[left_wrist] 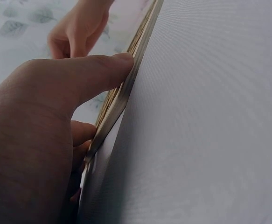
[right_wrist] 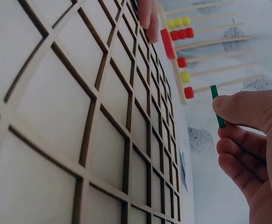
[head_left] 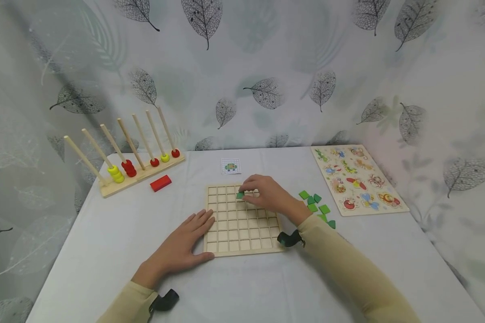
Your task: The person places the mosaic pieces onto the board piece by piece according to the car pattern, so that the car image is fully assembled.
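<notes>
A wooden grid board (head_left: 242, 224) with rows of square cells lies on the white table. Over its far part, my right hand (head_left: 266, 193) pinches a small green tile (head_left: 240, 195) between thumb and fingers. The right wrist view shows that green tile (right_wrist: 218, 106) edge-on, held off the grid surface. My left hand (head_left: 190, 242) rests at the board's left edge, fingers spread and fairly straight. In the left wrist view the left thumb (left_wrist: 112, 67) touches the board's side.
Several loose green tiles (head_left: 312, 207) lie right of the board. A small picture card (head_left: 231, 166) is behind it. At the back left stand a peg rack (head_left: 145, 172) with red and yellow beads and a red block (head_left: 160, 183). An insect puzzle board (head_left: 359, 179) lies at the right.
</notes>
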Demonstrator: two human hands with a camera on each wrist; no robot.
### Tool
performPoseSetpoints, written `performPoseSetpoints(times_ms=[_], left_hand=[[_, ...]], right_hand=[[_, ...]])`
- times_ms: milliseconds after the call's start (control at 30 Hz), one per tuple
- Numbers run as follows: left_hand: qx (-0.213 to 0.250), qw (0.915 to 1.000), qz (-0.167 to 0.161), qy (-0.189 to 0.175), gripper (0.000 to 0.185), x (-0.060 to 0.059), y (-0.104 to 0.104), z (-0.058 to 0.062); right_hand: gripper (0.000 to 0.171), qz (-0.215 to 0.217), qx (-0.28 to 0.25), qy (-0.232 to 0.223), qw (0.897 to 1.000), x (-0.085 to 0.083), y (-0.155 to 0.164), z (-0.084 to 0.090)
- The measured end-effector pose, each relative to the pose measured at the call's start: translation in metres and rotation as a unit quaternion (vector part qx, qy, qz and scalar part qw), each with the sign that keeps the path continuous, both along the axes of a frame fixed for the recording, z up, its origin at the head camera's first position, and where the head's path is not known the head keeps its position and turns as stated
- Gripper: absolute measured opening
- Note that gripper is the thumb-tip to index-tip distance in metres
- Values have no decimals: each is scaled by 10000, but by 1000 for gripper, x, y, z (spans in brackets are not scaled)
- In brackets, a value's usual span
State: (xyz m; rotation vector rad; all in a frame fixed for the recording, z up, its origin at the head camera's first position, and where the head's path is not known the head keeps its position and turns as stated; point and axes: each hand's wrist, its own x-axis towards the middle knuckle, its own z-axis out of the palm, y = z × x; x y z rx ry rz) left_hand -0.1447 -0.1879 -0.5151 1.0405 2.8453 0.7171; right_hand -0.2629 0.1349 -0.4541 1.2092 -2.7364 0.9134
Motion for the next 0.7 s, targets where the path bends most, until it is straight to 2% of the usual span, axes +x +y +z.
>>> performPoseSetpoints(times_ms=[300,567,700], left_hand=[[-19,10000,-1,33,96,0,0,2],[-7,10000,-8,76,95,0,-1,2],[22,10000,-34,74,95,0,0,2]], right_hand=[[22,31,181,15,9998,-3,-12,-9],[20,35,299,-157,9994,2,-22,-15],[19,9,333,-101,9994,5,-27,-18]])
